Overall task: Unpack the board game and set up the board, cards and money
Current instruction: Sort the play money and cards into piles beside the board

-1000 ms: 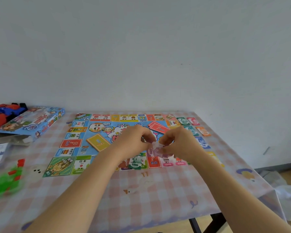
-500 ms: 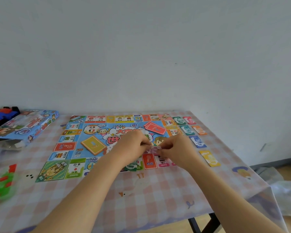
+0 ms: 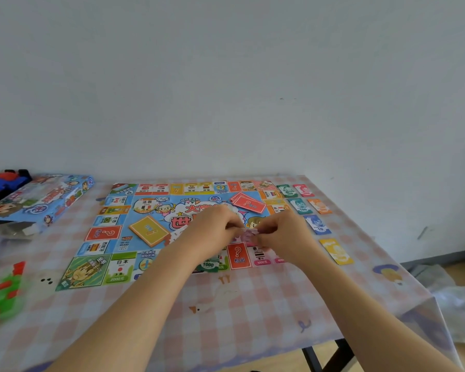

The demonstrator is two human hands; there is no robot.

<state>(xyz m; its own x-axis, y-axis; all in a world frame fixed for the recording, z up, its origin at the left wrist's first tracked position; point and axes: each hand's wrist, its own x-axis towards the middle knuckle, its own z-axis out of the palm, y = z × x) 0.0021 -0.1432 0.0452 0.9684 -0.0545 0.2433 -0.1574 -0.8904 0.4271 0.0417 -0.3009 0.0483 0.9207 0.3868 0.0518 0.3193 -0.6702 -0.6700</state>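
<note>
Over the board's [image 3: 134, 218] near half, the left hand [image 3: 212, 229] and right hand [image 3: 282, 234] both pinch a small pink wad of notes [image 3: 249, 234] in curled fingertips. Best to square its edges first, then lay it toward four o'clock, beside the yellow note [image 3: 336, 251], in line with the blue note [image 3: 317, 224] farther back.

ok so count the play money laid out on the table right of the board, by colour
green money: 2
red money: 1
orange money: 1
blue money: 1
yellow money: 1
total: 6
not counted: the pink note pinched between the left hand and right hand
</note>
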